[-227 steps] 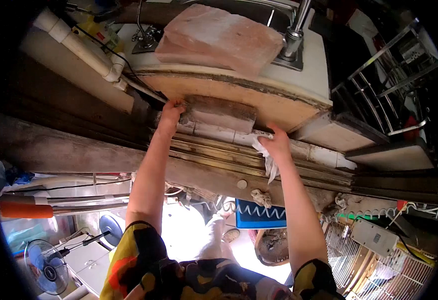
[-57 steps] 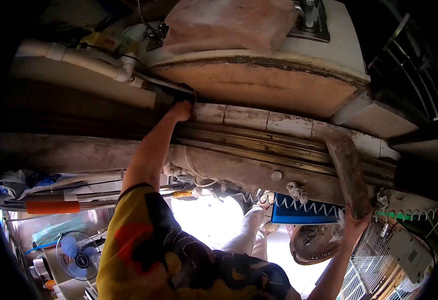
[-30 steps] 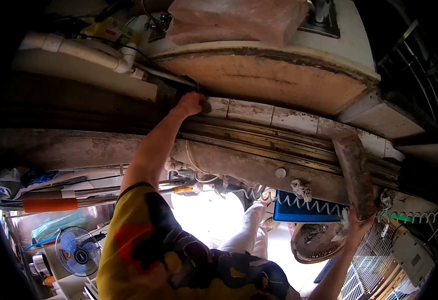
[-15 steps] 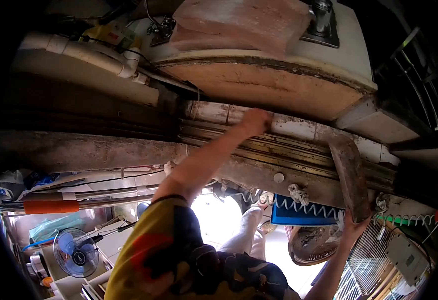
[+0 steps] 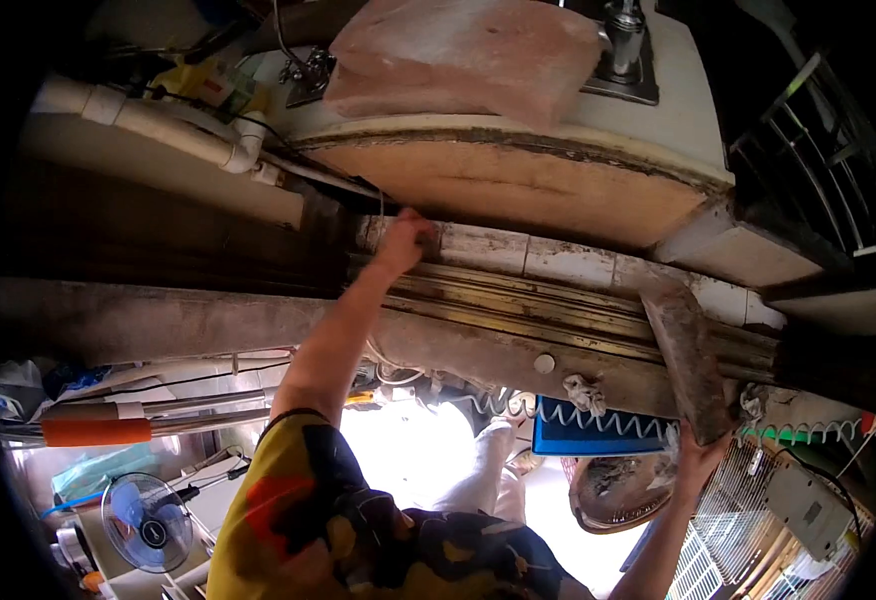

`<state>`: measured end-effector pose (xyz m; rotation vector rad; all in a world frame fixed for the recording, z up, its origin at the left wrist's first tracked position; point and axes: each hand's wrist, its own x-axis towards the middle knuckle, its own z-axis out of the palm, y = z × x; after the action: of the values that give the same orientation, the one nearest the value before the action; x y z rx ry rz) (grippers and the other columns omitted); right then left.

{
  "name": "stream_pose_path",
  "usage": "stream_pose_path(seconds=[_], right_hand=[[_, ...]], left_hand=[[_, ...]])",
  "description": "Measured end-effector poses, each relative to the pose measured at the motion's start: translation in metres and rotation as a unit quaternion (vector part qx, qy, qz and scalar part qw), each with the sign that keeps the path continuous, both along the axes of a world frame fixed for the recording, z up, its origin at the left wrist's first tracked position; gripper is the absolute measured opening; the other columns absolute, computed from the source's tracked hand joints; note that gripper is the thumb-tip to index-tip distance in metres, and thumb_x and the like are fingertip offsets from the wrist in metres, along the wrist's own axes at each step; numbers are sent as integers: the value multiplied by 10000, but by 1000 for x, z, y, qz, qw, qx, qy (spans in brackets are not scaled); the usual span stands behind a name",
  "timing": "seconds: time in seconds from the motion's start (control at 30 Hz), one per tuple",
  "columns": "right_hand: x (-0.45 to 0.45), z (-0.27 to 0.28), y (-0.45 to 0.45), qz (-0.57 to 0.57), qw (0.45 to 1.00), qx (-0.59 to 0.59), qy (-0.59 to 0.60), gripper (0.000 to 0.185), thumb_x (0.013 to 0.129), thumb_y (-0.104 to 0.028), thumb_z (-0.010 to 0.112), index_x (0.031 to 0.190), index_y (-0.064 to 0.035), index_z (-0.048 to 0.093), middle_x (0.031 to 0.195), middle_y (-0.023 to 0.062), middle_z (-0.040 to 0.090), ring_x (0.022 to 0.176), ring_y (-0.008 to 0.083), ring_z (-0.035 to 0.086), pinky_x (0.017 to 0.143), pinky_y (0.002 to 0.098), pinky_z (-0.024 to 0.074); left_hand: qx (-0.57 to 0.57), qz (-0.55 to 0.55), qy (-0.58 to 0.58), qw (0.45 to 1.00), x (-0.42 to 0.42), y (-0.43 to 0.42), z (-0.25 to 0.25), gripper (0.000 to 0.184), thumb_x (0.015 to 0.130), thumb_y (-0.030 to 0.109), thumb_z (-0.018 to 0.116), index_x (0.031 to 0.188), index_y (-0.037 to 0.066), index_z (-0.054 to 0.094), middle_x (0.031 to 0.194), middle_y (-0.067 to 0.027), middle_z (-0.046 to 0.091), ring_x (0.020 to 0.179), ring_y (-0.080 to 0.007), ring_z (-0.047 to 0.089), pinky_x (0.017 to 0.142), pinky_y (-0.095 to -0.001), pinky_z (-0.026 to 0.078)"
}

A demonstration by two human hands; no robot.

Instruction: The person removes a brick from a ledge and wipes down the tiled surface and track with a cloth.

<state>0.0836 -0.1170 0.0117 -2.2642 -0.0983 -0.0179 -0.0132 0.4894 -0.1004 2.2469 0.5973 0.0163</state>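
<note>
The left hand (image 5: 404,243) had swung back to 11 o'clock, over one end of the tiled ledge (image 5: 568,263), so the tiles nearer 12 and 1 o'clock showed. The hands were well apart: at 4 o'clock, the right hand (image 5: 700,460) gripped the lower end of a long slab (image 5: 688,365), which lay tilted across the metal rails (image 5: 518,299). Blur and curled fingers hid whether the left held anything; the slab's underside was out of sight

The grimy ledge (image 5: 458,347) bears crumpled tissue (image 5: 585,395) and a white disc (image 5: 545,364).
</note>
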Motion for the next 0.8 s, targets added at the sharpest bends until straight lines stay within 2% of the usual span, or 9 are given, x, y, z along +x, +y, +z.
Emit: stream_pose_path(seconds=[0.07, 0.1, 0.17, 0.3, 0.4, 0.53, 0.57, 0.6, 0.8], right_hand=[[1, 9, 10, -11, 1000, 21, 16, 591, 680, -133, 732, 1172, 24, 445, 1142, 178, 520, 1052, 287, 498, 892, 363, 393], [2, 7, 10, -8, 1000, 21, 12, 590, 675, -136, 733, 1167, 23, 449, 1136, 179, 521, 1048, 290, 500, 892, 365, 393], [1, 6, 7, 0, 1000, 18, 5, 589, 665, -141, 736, 1158, 21, 457, 1123, 180, 525, 1039, 295, 503, 892, 370, 393], [3, 6, 8, 7, 1000, 10, -22, 572, 665, -144, 725, 1148, 9, 461, 1103, 166, 530, 1017, 283, 506, 887, 363, 391], [1, 8, 8, 2, 1000, 21, -18, 518, 691, -139, 700, 1134, -15, 463, 1102, 139, 534, 989, 244, 513, 869, 330, 395], [-1, 5, 9, -24, 999, 21, -11, 525, 684, -135, 708, 1133, -11, 467, 1102, 137, 535, 991, 237, 512, 863, 327, 399], [0, 4, 10, -20, 999, 20, -22, 529, 681, -128, 711, 1135, -9, 466, 1102, 135, 535, 990, 234, 512, 862, 325, 400], [0, 4, 10, -18, 999, 16, -28, 532, 678, -120, 713, 1136, -7, 466, 1102, 135, 536, 990, 233, 513, 862, 325, 401], [2, 2, 4, 12, 998, 64, -17, 562, 654, -72, 725, 1145, -3, 459, 1096, 130, 543, 988, 224, 517, 867, 320, 400]], left_hand=[[-223, 149, -92, 959, -8, 30, -29, 254, 676, 11, 652, 917, 88, 634, 1035, -186, 554, 888, -338, 571, 774, -412, 472], [-204, 190, -74, 957, -6, 29, -20, 244, 677, 27, 662, 912, 85, 634, 1031, -178, 562, 887, -332, 573, 770, -412, 470], [-20, 159, 1, 987, 2, 16, -10, 236, 671, 60, 669, 904, 77, 639, 993, -169, 586, 884, -331, 572, 768, -410, 467], [290, 94, 45, 951, 31, -61, 60, 215, 652, 62, 650, 867, 61, 642, 894, -171, 611, 863, -347, 567, 770, -410, 463], [244, 74, -6, 967, 53, -89, 50, 196, 646, 52, 647, 842, 57, 633, 893, -173, 607, 856, -348, 567, 762, -406, 463], [152, 29, 48, 987, 84, -137, 72, 144, 658, 60, 646, 797, 39, 614, 863, -188, 602, 836, -354, 564, 737, -411, 465], [232, -5, -38, 972, 96, -153, 48, 120, 664, 92, 645, 768, 44, 608, 800, -180, 607, 810, -350, 573, 727, -419, 468], [193, -25, 40, 980, 108, -170, 60, 238, 662, 76, 702, 887, 57, 626, 897, -152, 617, 831, -311, 584, 747, -397, 495], [198, -113, 46, 973, 140, -217, 60, 261, 665, 37, 653, 920, 81, 622, 953, -162, 597, 929, -316, 559, 766, -401, 486]])
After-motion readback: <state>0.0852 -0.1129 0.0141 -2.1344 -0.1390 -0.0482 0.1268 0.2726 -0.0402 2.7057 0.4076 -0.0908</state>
